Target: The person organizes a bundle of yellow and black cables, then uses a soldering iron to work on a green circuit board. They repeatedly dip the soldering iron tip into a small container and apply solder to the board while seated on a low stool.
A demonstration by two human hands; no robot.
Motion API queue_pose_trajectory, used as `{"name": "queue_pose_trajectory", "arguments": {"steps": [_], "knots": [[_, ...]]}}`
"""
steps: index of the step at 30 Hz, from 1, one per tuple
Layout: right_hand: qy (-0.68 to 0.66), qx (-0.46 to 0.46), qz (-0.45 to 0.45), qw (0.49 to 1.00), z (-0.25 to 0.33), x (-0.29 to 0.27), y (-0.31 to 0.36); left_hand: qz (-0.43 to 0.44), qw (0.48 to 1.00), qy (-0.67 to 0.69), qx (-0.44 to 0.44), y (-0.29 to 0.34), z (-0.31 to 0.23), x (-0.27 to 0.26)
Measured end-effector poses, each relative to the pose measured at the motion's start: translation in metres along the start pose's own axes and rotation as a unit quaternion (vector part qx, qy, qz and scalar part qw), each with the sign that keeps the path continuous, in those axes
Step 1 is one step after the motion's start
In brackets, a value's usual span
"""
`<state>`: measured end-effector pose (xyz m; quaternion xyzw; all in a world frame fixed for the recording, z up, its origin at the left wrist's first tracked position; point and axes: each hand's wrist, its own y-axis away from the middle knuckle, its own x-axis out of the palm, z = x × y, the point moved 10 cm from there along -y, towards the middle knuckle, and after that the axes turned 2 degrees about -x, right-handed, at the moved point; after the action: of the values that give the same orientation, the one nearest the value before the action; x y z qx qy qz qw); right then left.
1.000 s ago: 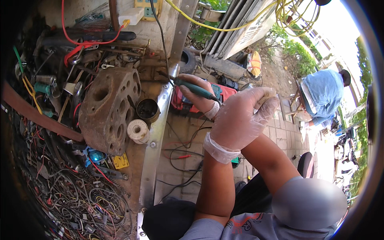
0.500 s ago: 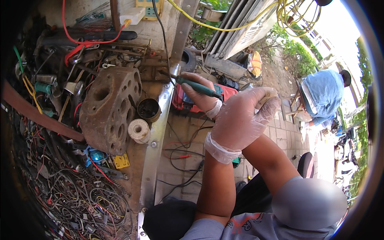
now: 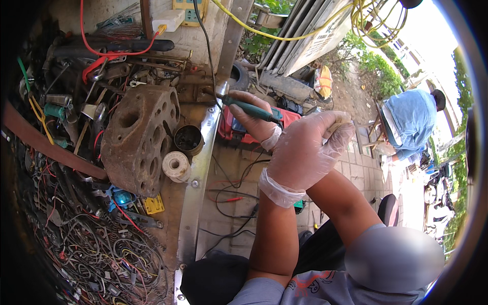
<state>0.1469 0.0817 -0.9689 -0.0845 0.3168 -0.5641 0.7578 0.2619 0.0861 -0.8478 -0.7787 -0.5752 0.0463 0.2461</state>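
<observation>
My right arm crosses under the left one. My right hand [image 3: 252, 113], in a clear thin glove, is closed around the green handle of a soldering iron [image 3: 252, 109]. The iron's tip end points left, over the metal edge of the bench. In front of that forearm is my gloved left hand [image 3: 304, 147], its fingers curled together toward the right; whatever they pinch is too small or hidden to make out. Left of the hands are a dark round tin [image 3: 189, 139], a white spool [image 3: 177, 166] and a rusty metal block [image 3: 138, 137] with holes.
Tangled wires and small parts [image 3: 112, 254] cover the bench's near left. A red toolbox [image 3: 290, 118] stands on the paving beyond my hands, with black cables [image 3: 235, 191] nearer. A yellow cable [image 3: 284, 35] hangs overhead. A person in a blue shirt [image 3: 413, 117] sits at right.
The handle of the soldering iron has tilted very slightly in my right hand. My left hand stays almost still, fingers curled as before.
</observation>
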Motion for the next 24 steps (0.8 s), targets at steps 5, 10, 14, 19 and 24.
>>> {"name": "queue_pose_trajectory", "arguments": {"steps": [5, 10, 14, 19, 24], "knots": [[-0.012, 0.03, -0.008, 0.999, 0.004, -0.002, 0.001, -0.006, 1.0, 0.008, 0.014, 0.001, -0.003, -0.002], [-0.073, 0.054, -0.011, 0.996, 0.008, -0.008, 0.004, -0.012, 1.0, -0.011, 0.023, 0.0, -0.004, -0.002], [-0.053, 0.058, -0.032, 0.996, 0.006, -0.014, 0.001, -0.031, 0.997, -0.056, 0.041, 0.001, -0.008, -0.005], [0.004, 0.071, -0.042, 0.997, 0.001, -0.019, -0.002, -0.021, 0.999, -0.035, 0.024, 0.001, -0.003, -0.002], [0.034, 0.055, -0.052, 0.997, 0.002, -0.018, -0.007, -0.01, 1.0, 0.012, 0.009, 0.0, 0.002, 0.0]]}}
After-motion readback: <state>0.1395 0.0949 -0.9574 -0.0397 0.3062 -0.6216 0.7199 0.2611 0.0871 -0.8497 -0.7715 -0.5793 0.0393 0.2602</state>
